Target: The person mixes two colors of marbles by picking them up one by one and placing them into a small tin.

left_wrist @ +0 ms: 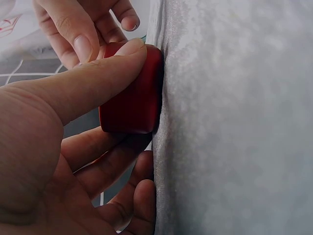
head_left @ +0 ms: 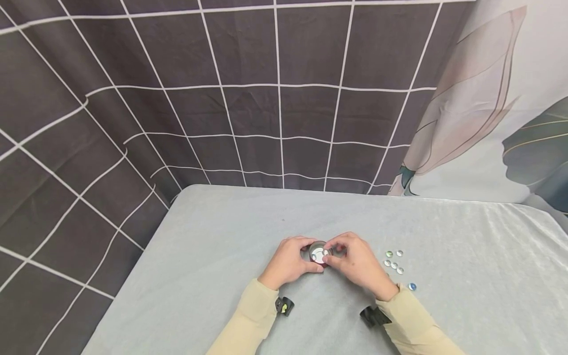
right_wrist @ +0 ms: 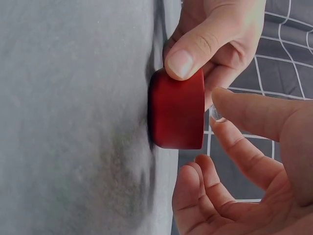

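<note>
A small round red container [right_wrist: 177, 110], silvery inside, stands on the cloth-covered table before me. My left hand [head_left: 289, 260] holds it around the side, thumb on the near wall [left_wrist: 132, 88] and fingers round the far side. Over the container's open top, my right hand [head_left: 358, 260] pinches a clear flat glass bead [right_wrist: 216, 113] between thumb and index finger. The bead is right at the rim, while the other right fingers are loosely curled below it in the right wrist view. Bright glints show on the container's floor [head_left: 317, 256], partly covered by the right fingertips in the head view.
Several clear glass beads [head_left: 394, 265] lie on the grey cloth [head_left: 466, 276] to the right of my right hand. Among them are a greenish bead [head_left: 389, 254] and, nearer my sleeve, a blue bead [head_left: 412, 286]. A dark checked curtain [head_left: 248, 113] hangs behind the table.
</note>
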`<state>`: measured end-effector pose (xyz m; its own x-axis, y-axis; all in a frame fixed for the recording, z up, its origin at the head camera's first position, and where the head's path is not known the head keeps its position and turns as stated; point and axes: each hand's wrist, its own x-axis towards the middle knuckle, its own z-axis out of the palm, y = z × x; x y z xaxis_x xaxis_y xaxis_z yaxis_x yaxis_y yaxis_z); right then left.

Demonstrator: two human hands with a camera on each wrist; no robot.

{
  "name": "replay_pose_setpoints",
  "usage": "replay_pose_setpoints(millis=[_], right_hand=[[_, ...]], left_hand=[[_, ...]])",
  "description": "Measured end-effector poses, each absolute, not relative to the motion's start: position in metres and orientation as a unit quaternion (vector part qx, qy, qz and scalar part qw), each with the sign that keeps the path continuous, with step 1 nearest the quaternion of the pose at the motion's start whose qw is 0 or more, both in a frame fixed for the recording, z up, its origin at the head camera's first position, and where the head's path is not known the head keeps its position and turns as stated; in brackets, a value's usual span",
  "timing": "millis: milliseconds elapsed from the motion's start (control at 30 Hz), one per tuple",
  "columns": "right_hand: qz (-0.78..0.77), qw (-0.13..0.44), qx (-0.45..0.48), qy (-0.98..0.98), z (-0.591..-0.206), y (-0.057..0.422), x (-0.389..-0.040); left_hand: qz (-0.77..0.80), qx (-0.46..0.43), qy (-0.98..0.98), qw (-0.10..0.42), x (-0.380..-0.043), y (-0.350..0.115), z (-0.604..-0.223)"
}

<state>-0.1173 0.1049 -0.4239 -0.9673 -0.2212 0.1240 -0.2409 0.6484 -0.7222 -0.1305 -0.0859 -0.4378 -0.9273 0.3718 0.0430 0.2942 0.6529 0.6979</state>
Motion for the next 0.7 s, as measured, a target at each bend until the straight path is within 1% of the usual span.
replay_pose_setpoints(millis=[400, 700], right_hand=[[0.405, -0.007, 0.123, -0.906, -0.4249, 0.0999, -0.1169], [0.405, -0.008, 0.131, -0.905, -0.4253, 0.1001, -0.1171]], left_hand=[[0.372, 0.182, 0.908, 0.057, -0.1311, -0.0860, -0.4382], [0.370, 0.186, 0.909, 0.054, -0.1314, -0.0861, -0.4382]])
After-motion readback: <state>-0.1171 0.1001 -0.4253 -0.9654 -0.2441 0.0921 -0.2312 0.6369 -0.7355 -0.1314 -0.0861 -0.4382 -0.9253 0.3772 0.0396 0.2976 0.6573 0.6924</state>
